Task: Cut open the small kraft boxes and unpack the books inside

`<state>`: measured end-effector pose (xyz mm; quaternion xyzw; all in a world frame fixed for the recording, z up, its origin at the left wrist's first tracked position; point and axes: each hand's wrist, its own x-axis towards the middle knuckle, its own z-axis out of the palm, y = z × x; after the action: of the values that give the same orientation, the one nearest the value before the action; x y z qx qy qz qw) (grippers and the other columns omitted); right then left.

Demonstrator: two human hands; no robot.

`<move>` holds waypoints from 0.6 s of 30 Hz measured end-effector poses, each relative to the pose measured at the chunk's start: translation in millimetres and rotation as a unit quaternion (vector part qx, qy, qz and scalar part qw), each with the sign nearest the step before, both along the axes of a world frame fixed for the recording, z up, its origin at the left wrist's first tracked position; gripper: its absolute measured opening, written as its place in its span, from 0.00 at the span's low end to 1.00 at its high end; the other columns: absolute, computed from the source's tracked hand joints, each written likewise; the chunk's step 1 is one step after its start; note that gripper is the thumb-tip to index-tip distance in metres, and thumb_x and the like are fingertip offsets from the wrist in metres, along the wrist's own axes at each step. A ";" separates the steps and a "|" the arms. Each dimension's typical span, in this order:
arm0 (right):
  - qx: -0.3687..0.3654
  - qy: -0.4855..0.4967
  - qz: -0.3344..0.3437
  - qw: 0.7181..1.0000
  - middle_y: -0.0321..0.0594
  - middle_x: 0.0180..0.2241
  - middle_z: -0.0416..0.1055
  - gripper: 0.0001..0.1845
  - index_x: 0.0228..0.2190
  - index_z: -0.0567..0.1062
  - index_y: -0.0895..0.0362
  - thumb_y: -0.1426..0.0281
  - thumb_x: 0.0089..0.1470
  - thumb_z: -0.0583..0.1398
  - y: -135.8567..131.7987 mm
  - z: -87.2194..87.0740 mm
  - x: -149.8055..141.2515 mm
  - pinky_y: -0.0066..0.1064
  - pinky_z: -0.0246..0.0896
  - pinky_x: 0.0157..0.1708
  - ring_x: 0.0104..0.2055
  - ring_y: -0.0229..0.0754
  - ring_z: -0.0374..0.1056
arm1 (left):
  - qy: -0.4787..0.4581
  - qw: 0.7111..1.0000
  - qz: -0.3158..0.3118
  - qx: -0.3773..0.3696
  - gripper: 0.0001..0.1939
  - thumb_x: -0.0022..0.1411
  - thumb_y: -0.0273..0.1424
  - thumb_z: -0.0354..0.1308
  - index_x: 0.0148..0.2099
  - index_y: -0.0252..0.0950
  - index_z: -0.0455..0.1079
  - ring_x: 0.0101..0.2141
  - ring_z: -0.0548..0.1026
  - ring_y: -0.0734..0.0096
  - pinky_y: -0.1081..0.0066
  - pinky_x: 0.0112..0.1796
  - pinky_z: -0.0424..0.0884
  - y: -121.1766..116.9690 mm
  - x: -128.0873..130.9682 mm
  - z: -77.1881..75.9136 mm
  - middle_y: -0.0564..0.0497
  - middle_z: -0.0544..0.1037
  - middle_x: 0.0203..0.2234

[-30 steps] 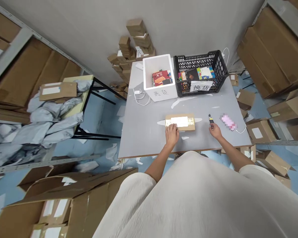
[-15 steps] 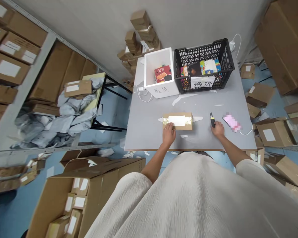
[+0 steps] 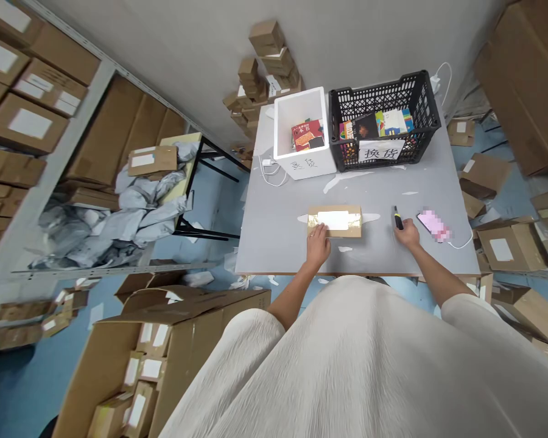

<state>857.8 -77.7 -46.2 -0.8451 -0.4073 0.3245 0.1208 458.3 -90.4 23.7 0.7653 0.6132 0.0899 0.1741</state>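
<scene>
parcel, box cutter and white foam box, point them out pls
Cardboard parcel [image 3: 334, 221]: head view, white label on its top
Box cutter [image 3: 398, 220]: head view, yellow and black handle
White foam box [image 3: 304, 165]: head view, front wall

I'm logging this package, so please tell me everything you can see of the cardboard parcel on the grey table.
The cardboard parcel is a flat, brown rectangular package lying with its long side toward the person on the grey table. A white label covers the middle of its top, and shiny clear tape runs lengthwise across it, looking wrinkled near the ends. The person's left hand touches its near edge toward the left end. It lies in front of the white foam box.
</scene>
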 end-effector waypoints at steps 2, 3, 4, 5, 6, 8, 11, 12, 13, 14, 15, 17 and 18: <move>0.038 0.057 -0.040 0.997 0.47 0.48 0.81 0.23 0.55 0.72 0.53 0.62 0.60 0.64 2.5 14.4 -5.0 0.36 0.71 0.45 0.48 0.52 0.77 | 0.001 1.000 -0.016 -0.005 0.34 0.72 0.25 0.51 0.78 0.36 0.62 0.77 0.60 0.48 0.44 0.73 0.64 -2.7 -3.4 -0.4 0.39 0.66 0.76; 0.060 0.087 -0.055 0.993 0.45 0.46 0.81 0.21 0.54 0.72 0.53 0.61 0.61 0.62 4.4 22.9 -9.2 0.35 0.71 0.43 0.46 0.50 0.78 | -0.002 1.000 -0.024 -0.006 0.35 0.72 0.25 0.51 0.78 0.36 0.61 0.78 0.59 0.48 0.44 0.73 0.63 -3.5 -5.5 -0.4 0.39 0.65 0.77; 0.083 0.119 -0.067 0.987 0.44 0.45 0.81 0.19 0.53 0.72 0.53 0.59 0.62 0.60 6.8 32.2 -14.7 0.34 0.71 0.41 0.43 0.48 0.78 | -0.007 0.999 -0.032 -0.007 0.35 0.72 0.25 0.51 0.79 0.36 0.59 0.78 0.59 0.49 0.45 0.73 0.63 -3.8 -7.9 -0.3 0.39 0.65 0.77; 0.106 0.149 -0.075 0.980 0.42 0.43 0.80 0.19 0.51 0.72 0.53 0.58 0.64 0.59 9.8 42.2 -21.2 0.33 0.72 0.38 0.41 0.46 0.78 | -0.013 0.999 -0.037 -0.006 0.35 0.73 0.25 0.50 0.80 0.36 0.59 0.78 0.59 0.49 0.46 0.72 0.64 -3.7 -10.4 0.1 0.38 0.64 0.77; 0.129 0.176 -0.076 0.973 0.41 0.42 0.80 0.18 0.50 0.72 0.53 0.56 0.64 0.58 13.2 52.8 -28.6 0.32 0.72 0.36 0.38 0.44 0.78 | -0.020 0.999 -0.041 -0.004 0.35 0.73 0.26 0.50 0.80 0.36 0.58 0.77 0.60 0.49 0.46 0.72 0.65 -3.3 -13.1 0.7 0.38 0.64 0.77; 0.173 0.210 -0.058 0.961 0.40 0.42 0.79 0.19 0.49 0.73 0.53 0.54 0.65 0.58 20.6 75.0 -45.4 0.29 0.72 0.34 0.36 0.41 0.77 | -0.030 0.998 -0.046 0.006 0.34 0.74 0.26 0.49 0.80 0.37 0.58 0.77 0.61 0.49 0.46 0.71 0.66 -2.0 -18.8 2.4 0.37 0.64 0.77; 0.191 0.210 0.023 0.959 0.41 0.41 0.80 0.23 0.49 0.75 0.54 0.49 0.67 0.59 29.5 108.3 -73.5 0.30 0.72 0.32 0.33 0.40 0.76 | -0.025 0.998 -0.052 0.024 0.33 0.75 0.28 0.49 0.79 0.37 0.59 0.77 0.59 0.47 0.44 0.73 0.62 -1.6 -26.5 5.3 0.36 0.64 0.77; 0.191 0.203 0.066 0.958 0.42 0.41 0.81 0.24 0.51 0.76 0.54 0.49 0.67 0.59 31.3 118.7 -83.5 0.31 0.73 0.33 0.33 0.41 0.76 | -0.020 0.998 -0.053 0.026 0.32 0.76 0.29 0.49 0.79 0.36 0.60 0.77 0.59 0.47 0.44 0.74 0.60 -2.3 -28.5 6.1 0.36 0.64 0.77; 0.189 0.191 0.115 0.956 0.42 0.41 0.82 0.25 0.53 0.76 0.55 0.49 0.69 0.58 32.6 128.4 -93.8 0.32 0.74 0.35 0.34 0.42 0.76 | -0.015 0.998 -0.054 0.026 0.32 0.77 0.30 0.49 0.79 0.36 0.60 0.77 0.59 0.48 0.45 0.74 0.58 -3.3 -30.1 6.6 0.36 0.64 0.77; 0.186 0.170 0.168 0.953 0.43 0.43 0.83 0.25 0.55 0.77 0.54 0.50 0.70 0.58 33.6 137.3 -104.6 0.34 0.75 0.39 0.36 0.43 0.78 | -0.010 0.998 -0.055 0.024 0.32 0.78 0.31 0.48 0.80 0.35 0.59 0.77 0.59 0.49 0.46 0.75 0.57 -4.4 -31.3 7.0 0.36 0.64 0.77; 0.183 0.140 0.224 0.947 0.44 0.46 0.84 0.24 0.57 0.77 0.54 0.52 0.71 0.58 34.4 145.2 -115.7 0.36 0.76 0.43 0.40 0.46 0.79 | -0.008 0.998 -0.057 0.023 0.31 0.78 0.31 0.47 0.80 0.35 0.60 0.78 0.60 0.50 0.47 0.75 0.56 -5.6 -32.2 7.1 0.37 0.64 0.77; 0.174 0.062 0.333 0.925 0.46 0.54 0.84 0.22 0.59 0.79 0.53 0.57 0.72 0.58 36.2 157.6 -138.3 0.40 0.74 0.53 0.51 0.51 0.80 | -0.008 0.998 -0.064 0.023 0.31 0.79 0.32 0.46 0.80 0.35 0.60 0.78 0.60 0.52 0.48 0.76 0.54 -7.3 -33.6 7.2 0.38 0.64 0.78; 0.163 0.023 0.381 0.910 0.47 0.57 0.83 0.22 0.59 0.80 0.53 0.59 0.72 0.57 37.4 162.1 -149.4 0.41 0.72 0.56 0.55 0.53 0.79 | -0.012 0.997 -0.068 0.024 0.31 0.79 0.31 0.46 0.80 0.35 0.60 0.78 0.60 0.53 0.49 0.76 0.54 -7.7 -34.4 7.2 0.39 0.64 0.78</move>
<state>708.4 -40.3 115.8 -0.5862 -0.7429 0.2943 0.1337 423.9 -98.1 30.9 0.8082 0.5552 0.1016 0.1682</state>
